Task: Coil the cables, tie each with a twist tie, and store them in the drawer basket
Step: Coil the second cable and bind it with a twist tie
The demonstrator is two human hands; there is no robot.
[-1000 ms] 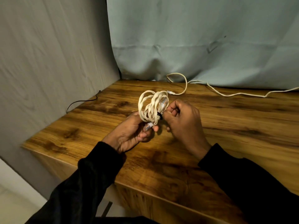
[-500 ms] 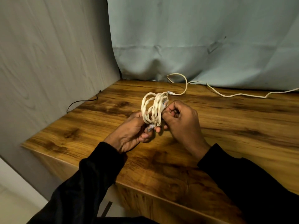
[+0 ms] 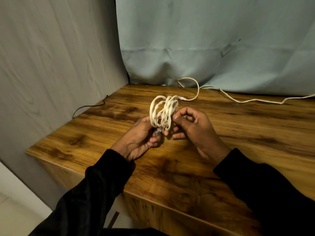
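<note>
A cream cable coiled into a small bundle [image 3: 162,113] stands upright between my two hands, just above the wooden table [image 3: 238,133]. My left hand [image 3: 139,140] grips the bundle's lower left side, with a clear plug showing at its fingertips. My right hand [image 3: 192,126] pinches the bundle's right side with thumb and forefinger, where a dark tie sits; the tie is mostly hidden. A second cream cable [image 3: 242,99] lies uncoiled along the back of the table.
A thin black wire [image 3: 88,108] hangs over the table's left edge by the grey wall. A pale blue cloth [image 3: 204,48] hangs behind the table. Bare wood lies in front of my hands. No drawer basket is in view.
The coil has tilted a little more upright and shifted slightly right. My right fingers have moved up along its side; my left hand keeps its grip.
</note>
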